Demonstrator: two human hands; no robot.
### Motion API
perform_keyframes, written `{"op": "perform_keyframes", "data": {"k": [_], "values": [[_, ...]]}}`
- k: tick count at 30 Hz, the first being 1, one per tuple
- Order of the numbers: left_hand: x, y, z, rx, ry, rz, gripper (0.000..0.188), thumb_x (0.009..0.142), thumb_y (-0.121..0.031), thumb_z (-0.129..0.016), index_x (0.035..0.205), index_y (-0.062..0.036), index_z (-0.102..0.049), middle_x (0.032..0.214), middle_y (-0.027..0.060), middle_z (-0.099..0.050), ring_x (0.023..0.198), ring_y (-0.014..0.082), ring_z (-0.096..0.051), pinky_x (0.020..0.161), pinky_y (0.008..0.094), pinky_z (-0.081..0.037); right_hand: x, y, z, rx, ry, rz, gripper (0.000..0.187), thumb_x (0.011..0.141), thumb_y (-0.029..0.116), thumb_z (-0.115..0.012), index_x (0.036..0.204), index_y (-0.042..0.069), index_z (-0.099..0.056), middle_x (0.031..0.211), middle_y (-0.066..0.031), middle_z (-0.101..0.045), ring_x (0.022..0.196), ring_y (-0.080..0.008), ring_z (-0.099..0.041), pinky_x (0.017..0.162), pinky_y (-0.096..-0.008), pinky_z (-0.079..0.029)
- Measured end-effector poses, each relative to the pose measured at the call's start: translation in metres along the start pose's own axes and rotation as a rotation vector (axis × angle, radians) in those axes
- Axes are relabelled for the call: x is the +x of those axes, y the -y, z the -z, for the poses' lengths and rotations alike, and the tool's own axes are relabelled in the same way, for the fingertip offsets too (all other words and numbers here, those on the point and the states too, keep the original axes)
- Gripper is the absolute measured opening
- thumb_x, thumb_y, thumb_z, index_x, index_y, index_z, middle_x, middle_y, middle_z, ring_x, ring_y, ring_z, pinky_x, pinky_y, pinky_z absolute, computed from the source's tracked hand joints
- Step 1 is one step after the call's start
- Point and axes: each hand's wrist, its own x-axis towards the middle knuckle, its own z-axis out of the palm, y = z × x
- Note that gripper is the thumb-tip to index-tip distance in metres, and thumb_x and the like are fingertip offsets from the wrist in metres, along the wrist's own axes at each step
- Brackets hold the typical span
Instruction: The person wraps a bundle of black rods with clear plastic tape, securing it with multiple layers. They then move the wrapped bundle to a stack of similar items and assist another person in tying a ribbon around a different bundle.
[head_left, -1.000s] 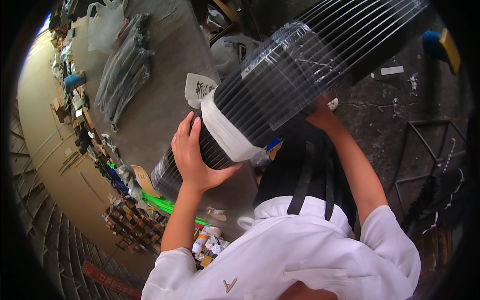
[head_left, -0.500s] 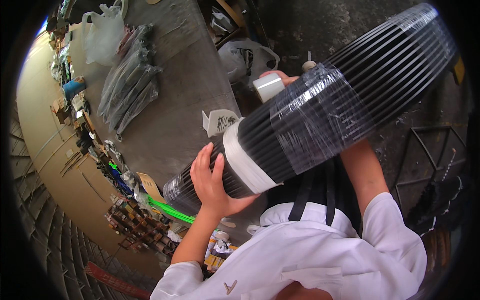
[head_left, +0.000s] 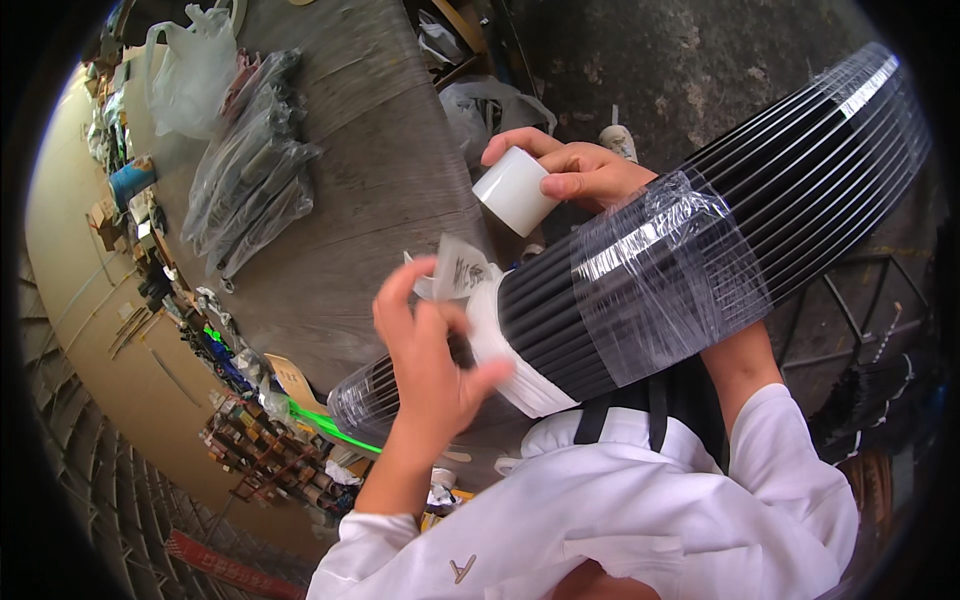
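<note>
A long bundle of thin black rods [head_left: 545, 315] lies slanted across in front of me. Stretch film [head_left: 670, 280] binds its middle, and a white band [head_left: 505, 350] circles it further left. A white tag with handwriting [head_left: 462, 268] stands up at the band's far edge. My left hand [head_left: 425, 345] hovers over the bundle by the band and tag, slightly blurred, its fingers apart and nothing visible in them. My right arm passes beneath the bundle. On the far side my right hand [head_left: 590, 172] grips a small roll of clear film [head_left: 517, 192] between thumb and fingers.
On the grey table [head_left: 370, 130] lie a plastic bag [head_left: 190, 75] and some plastic-wrapped pieces [head_left: 255, 170]. Another plastic bag [head_left: 490, 110] sits beyond the table's edge. A metal frame [head_left: 850, 300] stands on the floor at right. Boxes [head_left: 270, 440] are piled at left.
My left hand has come off the bundle's side and risen toward the tag. The right hand has brought the film roll up and left from behind the bundle, which has shifted slightly right.
</note>
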Motion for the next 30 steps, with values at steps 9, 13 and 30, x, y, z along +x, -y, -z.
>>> {"op": "perform_keyframes", "data": {"k": [9, 13, 30], "values": [[0.084, 0.007, -0.036, -0.071, -0.179, 0.06, 0.083, 0.067, -0.033, -0.087, 0.134, -0.0029, -0.048, 0.138, 0.0235, -0.045, 0.127, 0.0385, -0.043, 0.104, 0.0451, -0.038, 0.006, 0.003, 0.003, -0.099, 0.137, 0.008, 0.047, 0.091, 0.029, -0.064, 0.125, -0.003, -0.061, 0.156, -0.01, -0.019, 0.145, -0.0238, -0.018, 0.117, -0.0442, -0.021], [0.084, 0.01, -0.037, 0.024, -0.141, -0.01, 0.079, 0.066, -0.033, -0.087, 0.13, -0.0034, -0.05, 0.135, 0.0217, -0.05, 0.128, 0.0394, -0.043, 0.103, 0.0463, -0.039, 0.005, 0.005, 0.008, -0.148, 0.139, -0.075, 0.048, 0.086, 0.024, -0.068, 0.128, 0.001, -0.061, 0.155, -0.011, -0.021, 0.145, -0.0258, -0.019, 0.118, -0.0462, -0.019], [0.078, 0.003, -0.039, -0.46, -0.392, -0.293, 0.069, 0.063, 0.002, -0.086, 0.123, -0.0106, -0.054, 0.118, 0.0065, -0.056, 0.109, 0.0219, -0.058, 0.083, 0.0311, -0.055, -0.132, 0.133, -0.176, -0.652, -0.503, -0.258, 0.048, 0.08, 0.032, -0.072, 0.118, 0.004, -0.063, 0.124, -0.0147, -0.06, 0.115, -0.0245, -0.058, 0.093, -0.0316, -0.045]]}}
